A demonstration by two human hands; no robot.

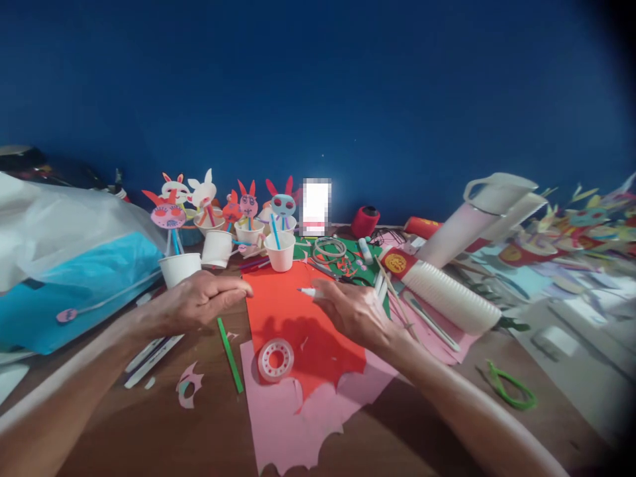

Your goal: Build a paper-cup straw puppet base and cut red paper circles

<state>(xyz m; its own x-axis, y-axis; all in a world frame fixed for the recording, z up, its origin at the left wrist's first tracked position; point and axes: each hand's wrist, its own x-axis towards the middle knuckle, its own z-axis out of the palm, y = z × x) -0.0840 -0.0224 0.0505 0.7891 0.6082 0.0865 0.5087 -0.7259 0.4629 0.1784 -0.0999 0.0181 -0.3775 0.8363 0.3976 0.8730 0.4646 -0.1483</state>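
Note:
My left hand [203, 299] is closed beside the upper left edge of the red paper [278, 311]; what its fingers hold, if anything, is hidden. In my right hand [348, 308] is a white pen [309, 292], its dark tip pointing left above the red paper. Below, a roll of tape [275, 360] lies on the red sheet, which rests over pink paper [283, 437] with a scalloped cut edge. A green strip [230, 354] is on the table just left of the sheets. A white cup [281, 255] with a blue straw stands at the red paper's far edge.
Cups with paper animal faces [167, 215] stand at the back left, near a blue plastic bag [99, 285]. Stacked paper cups [450, 295], a white pitcher [462, 215] and a green loop [514, 391] are on the right. A pink scrap [189, 384] lies at front left.

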